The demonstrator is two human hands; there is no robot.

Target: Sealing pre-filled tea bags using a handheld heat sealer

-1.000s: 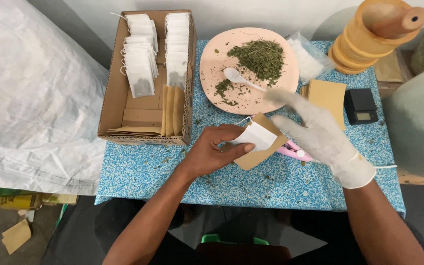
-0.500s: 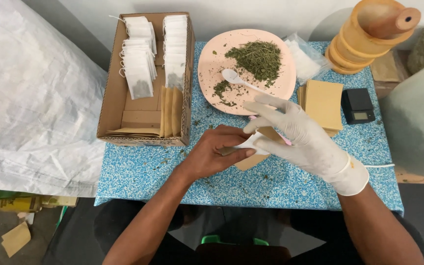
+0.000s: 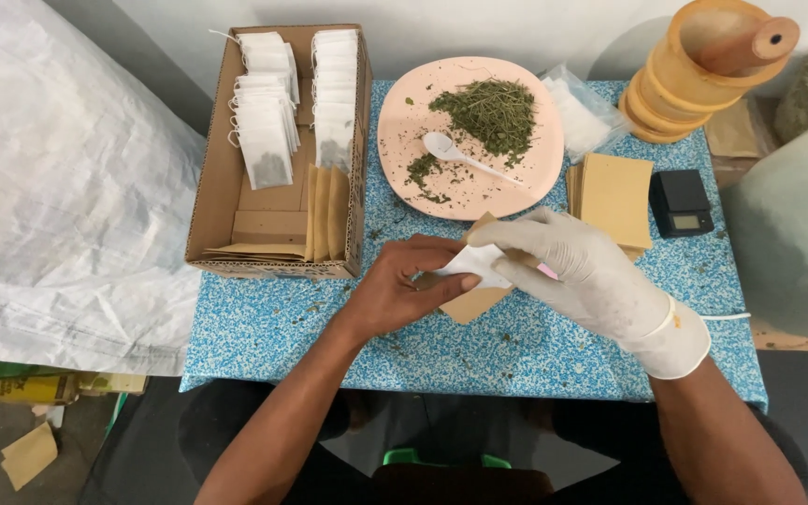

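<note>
Together left hand [image 3: 404, 285], gloved right hand [image 3: 563, 257] pinch white tea bag [image 3: 481, 263].

Blue speckled table [image 3: 264, 327] against a pale wall [image 3: 516, 28]. White woven sack [image 3: 58, 187] at left. Cardboard scraps [image 3: 30, 449] on grey floor [image 3: 67, 468].

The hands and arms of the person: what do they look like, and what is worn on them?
The left hand is bare, with no glove, ring or watch visible, and the forearm behind it has no sleeve. The right hand wears a thin whitish disposable glove, slightly smudged, with a rolled cuff at the wrist. Past the cuff, that forearm is also bare and unsleeved.
</note>
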